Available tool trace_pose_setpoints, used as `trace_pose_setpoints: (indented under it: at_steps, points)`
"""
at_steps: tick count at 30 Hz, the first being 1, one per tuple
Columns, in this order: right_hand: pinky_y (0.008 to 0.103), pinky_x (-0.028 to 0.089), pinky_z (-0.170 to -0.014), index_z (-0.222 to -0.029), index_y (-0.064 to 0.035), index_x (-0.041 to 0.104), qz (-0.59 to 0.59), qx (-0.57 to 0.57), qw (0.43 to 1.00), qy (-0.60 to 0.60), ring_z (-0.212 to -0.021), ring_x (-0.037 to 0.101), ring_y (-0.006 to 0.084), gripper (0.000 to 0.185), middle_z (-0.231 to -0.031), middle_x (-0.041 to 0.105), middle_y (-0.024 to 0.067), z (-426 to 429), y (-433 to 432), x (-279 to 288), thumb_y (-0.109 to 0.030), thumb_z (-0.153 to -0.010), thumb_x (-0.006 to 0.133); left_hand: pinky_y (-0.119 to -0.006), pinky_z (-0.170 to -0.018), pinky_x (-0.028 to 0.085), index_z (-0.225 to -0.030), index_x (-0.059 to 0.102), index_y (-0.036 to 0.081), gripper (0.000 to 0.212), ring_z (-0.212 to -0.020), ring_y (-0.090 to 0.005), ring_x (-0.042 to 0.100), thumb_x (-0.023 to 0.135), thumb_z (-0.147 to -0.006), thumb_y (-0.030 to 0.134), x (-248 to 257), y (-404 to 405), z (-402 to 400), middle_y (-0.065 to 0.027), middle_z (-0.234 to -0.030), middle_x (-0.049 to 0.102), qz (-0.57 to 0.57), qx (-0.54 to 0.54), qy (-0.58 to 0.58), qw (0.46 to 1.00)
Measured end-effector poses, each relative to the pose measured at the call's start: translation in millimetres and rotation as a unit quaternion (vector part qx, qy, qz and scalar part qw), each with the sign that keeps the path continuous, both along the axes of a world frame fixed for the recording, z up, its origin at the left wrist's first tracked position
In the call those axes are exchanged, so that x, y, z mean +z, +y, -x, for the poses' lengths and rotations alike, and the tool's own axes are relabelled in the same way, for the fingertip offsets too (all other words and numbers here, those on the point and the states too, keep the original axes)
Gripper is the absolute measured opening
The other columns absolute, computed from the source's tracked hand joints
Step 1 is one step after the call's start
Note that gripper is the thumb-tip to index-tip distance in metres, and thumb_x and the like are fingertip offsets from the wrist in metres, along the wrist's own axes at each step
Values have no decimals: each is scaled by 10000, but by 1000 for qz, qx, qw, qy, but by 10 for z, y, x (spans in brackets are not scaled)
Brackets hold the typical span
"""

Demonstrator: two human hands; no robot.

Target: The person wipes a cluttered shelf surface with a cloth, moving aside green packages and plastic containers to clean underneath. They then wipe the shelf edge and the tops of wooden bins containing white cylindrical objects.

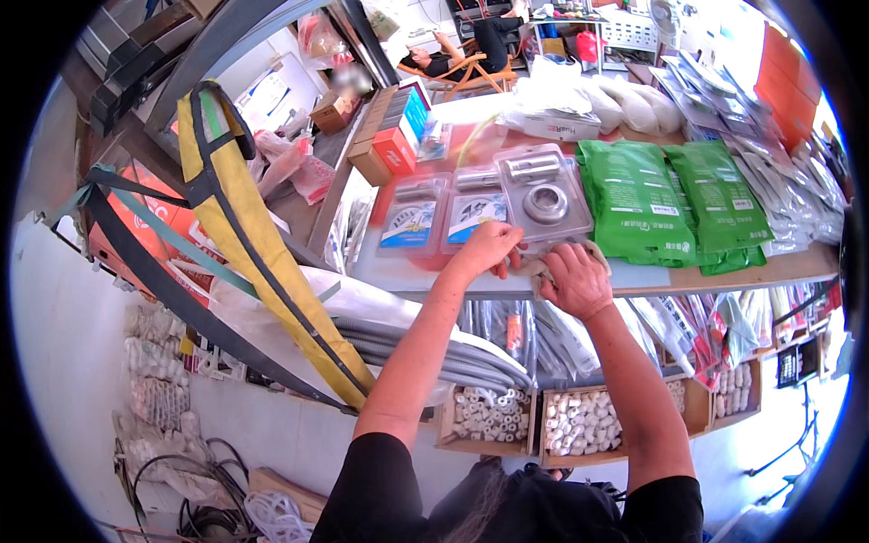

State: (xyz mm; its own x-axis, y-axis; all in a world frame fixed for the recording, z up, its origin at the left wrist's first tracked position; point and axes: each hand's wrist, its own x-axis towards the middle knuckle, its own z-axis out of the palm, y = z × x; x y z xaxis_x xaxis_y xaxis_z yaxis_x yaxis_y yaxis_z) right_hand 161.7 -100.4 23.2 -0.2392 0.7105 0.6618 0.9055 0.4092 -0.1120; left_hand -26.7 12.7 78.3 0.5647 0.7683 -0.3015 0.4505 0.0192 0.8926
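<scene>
My right hand [577, 278] is closed over a crumpled beige cloth [600, 255] at the front edge of the table [631, 273]. Just left of it, my left hand [490, 250] hovers with loosely bent fingers; its fingertips come near the cloth, and whether they pinch anything is hidden. Behind my hands a clear blister pack [574, 203] shows a metal tube and a round metal flange. Two similar packs with blue-and-white cards lie to its left, the middle blister pack [465, 216] partly behind my left hand and the left blister pack [409, 224] beside it.
Green plastic packets [628, 203] lie to the right, with clear-bagged goods [791, 190] beyond. Small cartons [397, 153] stand back left. A yellow-and-black fabric strip [265, 265] slants down at left. Below are grey corrugated hose [421, 356] and bins of white fittings [582, 424]. A person [468, 54] reclines behind.
</scene>
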Motion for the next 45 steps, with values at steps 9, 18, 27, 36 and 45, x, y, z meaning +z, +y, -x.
trace_pose_setpoints:
  at_steps: [9, 18, 27, 36, 45]
  points:
    - [391, 522, -773, -1014, -95, 605, 16, 2, 1000, 6, -928, 587, 258, 318, -990, 566, 66, -23, 21, -3, -275, -755, 648, -375, -756, 543, -1052, 690, 7, 315, -834, -255, 707, 634, -908, 282, 276, 1047, 365, -150, -890, 729, -353, 184, 23, 917]
    - [386, 521, -758, -961, -79, 613, -8, 10, 1000, -4, -873, 601, 269, 308, -997, 594, 81, -37, 11, 41, -275, -730, 668, -496, -951, 486, -1301, 536, -5, 517, -1086, -460, 608, 639, -853, 231, -129, 2444, 363, -322, -1109, 627, -454, 234, 195, 837]
    - [377, 529, -755, -979, -87, 628, -3, 17, 1000, -4, -878, 606, 249, 336, -988, 594, 74, -50, 51, 37, -322, -744, 679, -516, -986, 464, -1275, 544, 27, 581, -1128, -453, 597, 675, -880, 432, -500, 3270, 432, -288, -1216, 607, -376, 248, 274, 850]
    - [358, 537, -743, -937, -99, 613, -17, 6, 1000, -10, -853, 598, 229, 334, -928, 575, 52, -66, 42, 49, -290, -678, 701, -515, -917, 491, -1243, 534, 117, 553, -1132, -386, 602, 760, -817, 388, -276, 2967, 203, -207, -1200, 622, -345, 338, 261, 836]
    - [374, 532, -742, -960, -82, 622, -16, 15, 1000, -12, -863, 606, 250, 341, -968, 594, 73, -64, 43, 22, -314, -723, 700, -522, -947, 437, -1219, 602, 195, 438, -1103, -353, 601, 685, -842, 401, -292, 2914, 231, -179, -1182, 628, -400, 339, 256, 812]
